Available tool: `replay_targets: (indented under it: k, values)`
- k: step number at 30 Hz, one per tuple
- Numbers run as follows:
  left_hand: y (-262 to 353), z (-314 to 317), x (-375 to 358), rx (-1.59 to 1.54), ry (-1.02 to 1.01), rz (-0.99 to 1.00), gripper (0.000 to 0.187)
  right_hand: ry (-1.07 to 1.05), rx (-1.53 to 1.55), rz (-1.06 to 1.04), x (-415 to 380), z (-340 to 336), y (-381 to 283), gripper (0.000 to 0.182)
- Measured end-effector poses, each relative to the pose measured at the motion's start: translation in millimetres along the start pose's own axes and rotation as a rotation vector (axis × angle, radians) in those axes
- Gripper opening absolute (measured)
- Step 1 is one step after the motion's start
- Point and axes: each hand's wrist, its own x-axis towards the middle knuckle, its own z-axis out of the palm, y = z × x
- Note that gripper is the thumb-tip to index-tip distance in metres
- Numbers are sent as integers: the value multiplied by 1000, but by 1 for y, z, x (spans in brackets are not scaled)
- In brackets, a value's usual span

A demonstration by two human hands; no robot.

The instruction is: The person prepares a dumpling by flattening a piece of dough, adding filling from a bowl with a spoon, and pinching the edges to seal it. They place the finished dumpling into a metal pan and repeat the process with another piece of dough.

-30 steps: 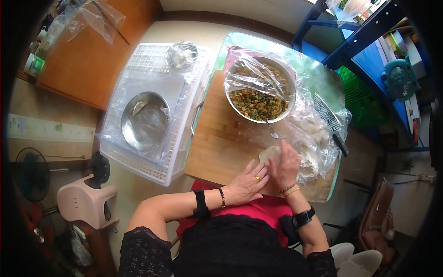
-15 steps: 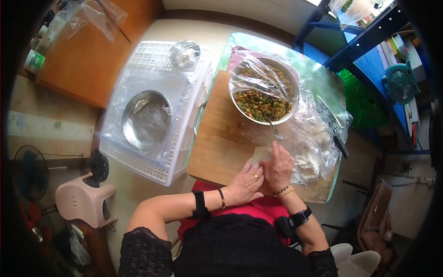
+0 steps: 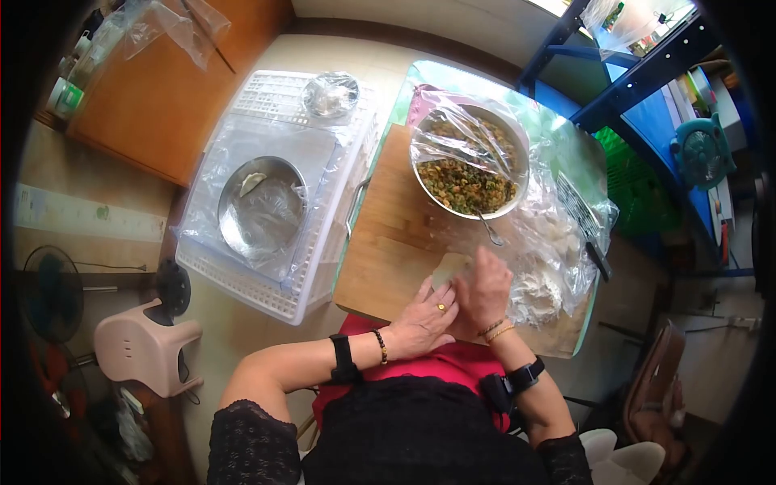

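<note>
A thin, pale piece of dough (image 3: 450, 265) lies near the front of the wooden board (image 3: 376, 259). My left hand (image 3: 422, 320), with a ring on it, has its fingers close together on the dough's near left edge. Just to the right, my right hand (image 3: 485, 287) is bent over the board beside the dough. It is smeared by motion, and anything under its palm is hidden. Beyond the hands stands a metal bowl of chopped filling (image 3: 465, 190), partly covered with clear plastic, with a spoon (image 3: 491, 234) at its near rim.
White flour (image 3: 533, 299) and crumpled clear plastic (image 3: 566, 242) lie right of my hands, beside a dark-handled perforated tool (image 3: 596, 257). To the left, a white plastic crate (image 3: 283, 305) carries a steel bowl (image 3: 229, 212) holding one pale dough piece, and a small plastic-covered bowl (image 3: 331, 95).
My right hand has shifted slightly and is now blurred. My left hand keeps its place at the dough's edge. The whole view has moved slightly.
</note>
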Motion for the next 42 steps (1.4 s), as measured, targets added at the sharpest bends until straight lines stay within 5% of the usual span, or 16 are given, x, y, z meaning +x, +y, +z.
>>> replay_targets:
  k: [8,14,17,20,26,30,32,34,37,42]
  values:
    - [-3,-13,19,-52,-58,-176,69,78,353,363,16,-10,55,78]
    - [16,6,19,-122,-8,51,70,-14,322,155,-12,-40,24,76]
    - [16,3,17,-155,-217,96,70,-103,130,131,-32,-27,-1,74]
    - [12,5,14,-165,-109,126,68,-8,-11,216,-20,-15,14,73]
    - [13,3,13,-169,-55,72,68,103,246,378,0,-19,61,73]
    - [13,6,9,-119,56,33,69,66,298,236,-14,-22,34,71]
    - [10,1,9,-99,-38,40,70,47,143,-34,-17,-20,5,71]
    - [8,1,7,-81,-135,42,70,-43,54,-17,-18,-11,1,73]
    - [5,3,2,-101,55,55,69,21,98,263,6,-7,26,79]
    - [2,-5,11,-102,62,-139,66,195,282,281,-1,-6,60,77]
